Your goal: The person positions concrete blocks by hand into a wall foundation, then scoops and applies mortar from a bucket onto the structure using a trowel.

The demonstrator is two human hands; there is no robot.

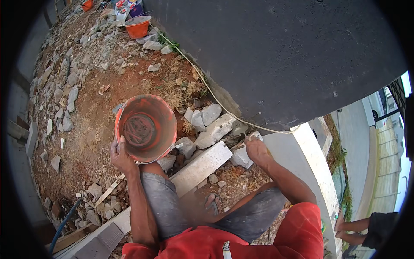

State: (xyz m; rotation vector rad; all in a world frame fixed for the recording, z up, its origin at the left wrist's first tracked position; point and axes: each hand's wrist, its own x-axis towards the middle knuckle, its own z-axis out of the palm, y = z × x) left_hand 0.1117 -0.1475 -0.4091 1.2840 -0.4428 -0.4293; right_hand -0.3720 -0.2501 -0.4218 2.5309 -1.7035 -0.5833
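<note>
Bucket: orange-red, mouth facing up toward the wearer, grey residue inside; held over bare soil, just beyond the left knee.
Left hand: grasping the bucket's near-left rim, thumb over the edge.
Right hand: fingers curled, just by a white stone chunk; can't tell whether they grip anything, too small in view.
Between hands: rough stones, long pale block lying diagonally.
Beyond: dark wall, pale cable along its base; second orange bucket near its far end.
Right edge: another person's forearms.
</note>
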